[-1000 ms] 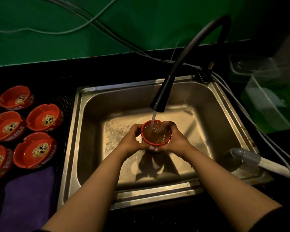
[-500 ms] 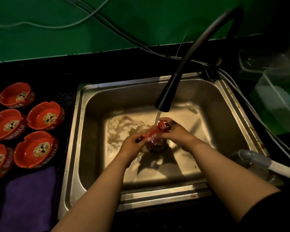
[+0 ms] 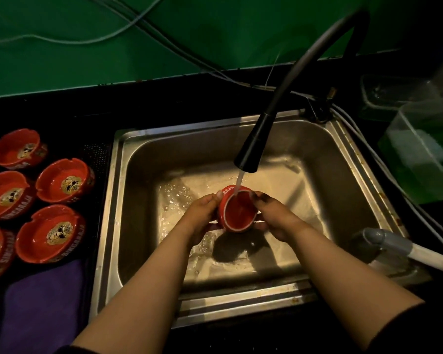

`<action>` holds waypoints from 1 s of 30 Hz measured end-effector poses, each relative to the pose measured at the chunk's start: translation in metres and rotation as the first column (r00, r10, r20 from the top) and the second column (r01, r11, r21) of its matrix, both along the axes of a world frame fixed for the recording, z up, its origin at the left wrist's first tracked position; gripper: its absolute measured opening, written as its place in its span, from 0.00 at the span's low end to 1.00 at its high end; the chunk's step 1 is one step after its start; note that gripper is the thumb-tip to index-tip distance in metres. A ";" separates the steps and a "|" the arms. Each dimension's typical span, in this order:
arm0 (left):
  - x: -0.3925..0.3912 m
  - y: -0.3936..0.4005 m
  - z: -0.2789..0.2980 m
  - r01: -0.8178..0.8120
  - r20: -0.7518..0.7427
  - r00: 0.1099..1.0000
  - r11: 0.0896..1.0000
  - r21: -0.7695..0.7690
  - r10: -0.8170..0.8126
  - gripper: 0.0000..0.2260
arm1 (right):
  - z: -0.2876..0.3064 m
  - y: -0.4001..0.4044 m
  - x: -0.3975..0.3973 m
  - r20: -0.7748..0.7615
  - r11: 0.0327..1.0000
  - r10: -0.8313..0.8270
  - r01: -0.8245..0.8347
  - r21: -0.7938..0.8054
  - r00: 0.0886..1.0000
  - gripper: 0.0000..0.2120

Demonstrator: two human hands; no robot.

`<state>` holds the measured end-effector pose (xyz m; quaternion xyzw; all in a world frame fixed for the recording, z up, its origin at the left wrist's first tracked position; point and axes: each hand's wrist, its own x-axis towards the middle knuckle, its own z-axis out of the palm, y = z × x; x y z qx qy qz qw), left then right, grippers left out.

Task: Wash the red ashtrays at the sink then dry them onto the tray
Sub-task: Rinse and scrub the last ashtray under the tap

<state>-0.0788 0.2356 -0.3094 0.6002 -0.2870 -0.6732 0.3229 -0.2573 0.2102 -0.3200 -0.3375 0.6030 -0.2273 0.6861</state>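
Observation:
A red ashtray (image 3: 237,212) is held over the middle of the steel sink (image 3: 149,159), turned so its plain red underside faces me. My left hand (image 3: 202,215) grips its left side and my right hand (image 3: 273,215) grips its right side. Water runs from the black faucet head (image 3: 251,152) onto the ashtray's upper rim. Several more red ashtrays (image 3: 62,181) with a gold emblem sit upright on the dark tray (image 3: 97,152) left of the sink.
A purple cloth (image 3: 41,307) lies at the lower left, below the ashtrays. A grey hose nozzle (image 3: 384,242) rests on the sink's right rim. A clear plastic container (image 3: 425,146) stands at the right. Cables run along the green wall.
The ashtray was upright and full of water; it has been tipped out and turned bottom-up toward me under the stream. Both hands kept hold of it.

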 end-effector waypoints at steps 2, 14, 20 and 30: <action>-0.002 -0.002 -0.001 -0.033 -0.037 0.999 0.999 0.030 0.034 0.15 | 0.000 0.000 -0.001 -0.021 0.999 -0.043 0.043 0.001 0.999 0.09; -0.005 -0.004 -0.014 -0.299 -0.242 0.914 0.945 0.135 0.324 0.12 | 0.001 0.013 0.007 -0.027 0.966 0.011 -0.017 -0.257 1.000 0.27; -0.015 -0.003 -0.010 -0.263 -0.285 0.910 0.951 0.162 0.300 0.12 | 0.000 0.009 -0.003 0.016 0.967 -0.028 0.031 -0.254 0.999 0.20; 0.009 0.007 -0.009 -0.248 -0.168 0.950 0.963 0.101 0.262 0.15 | 0.001 0.000 0.011 -0.085 0.980 -0.003 -0.014 -0.200 0.996 0.16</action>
